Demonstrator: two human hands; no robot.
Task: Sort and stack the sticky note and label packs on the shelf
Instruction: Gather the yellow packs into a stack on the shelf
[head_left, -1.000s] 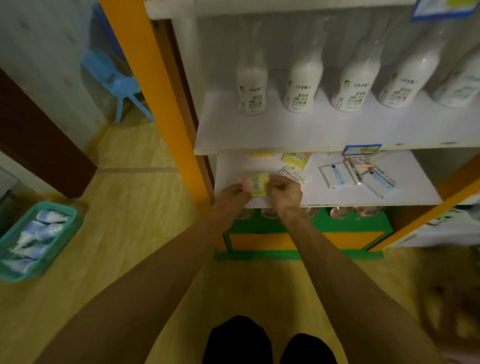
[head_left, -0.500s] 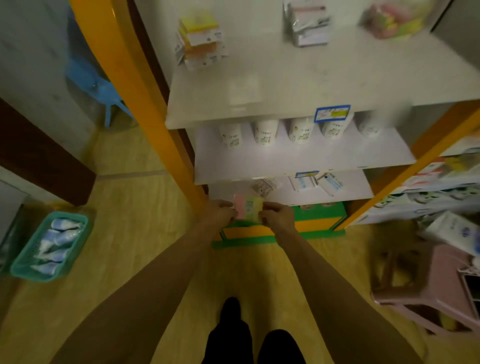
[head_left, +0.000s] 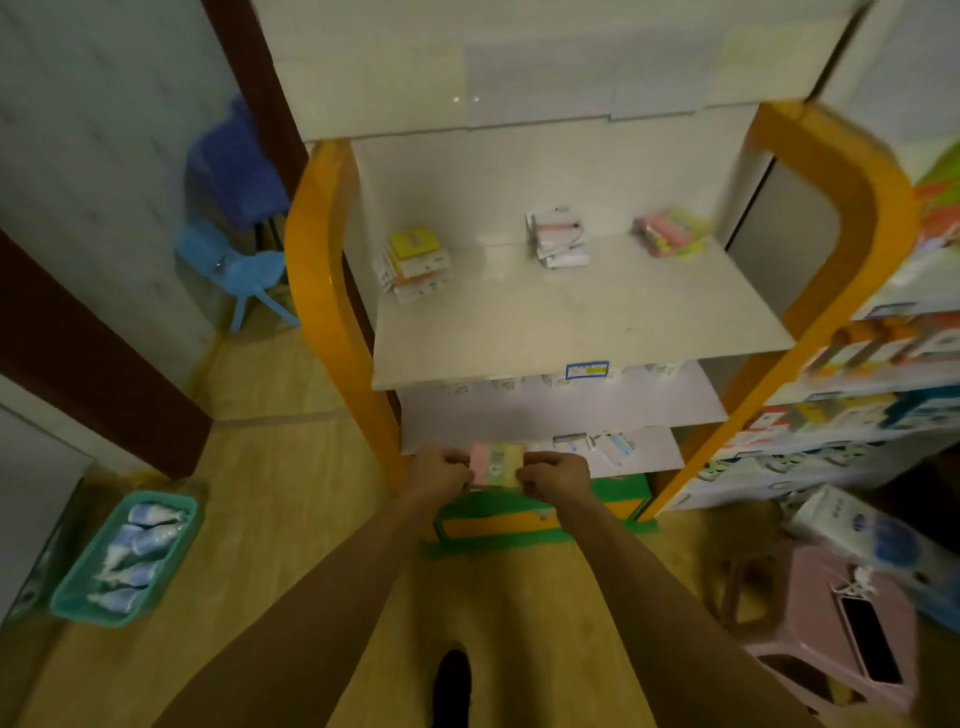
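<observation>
While both hands pinch it — flat, rectangular sticky-note pack (head_left: 496, 464).

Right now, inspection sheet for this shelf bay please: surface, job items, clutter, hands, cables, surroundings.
Surface: top shelf mostly bare at the front, three piles along the back.
Job's things: pastel pack held in front of the lowest shelf; yellow-topped stack back left, white stack centre, pink-yellow stack right.
Clutter: loose packs on the lowest shelf.
Hands: left hand and right hand grip the pack's ends.
Cables: nothing seen.
Surroundings: teal basket on the floor left, blue chair, pink stool right.
</observation>
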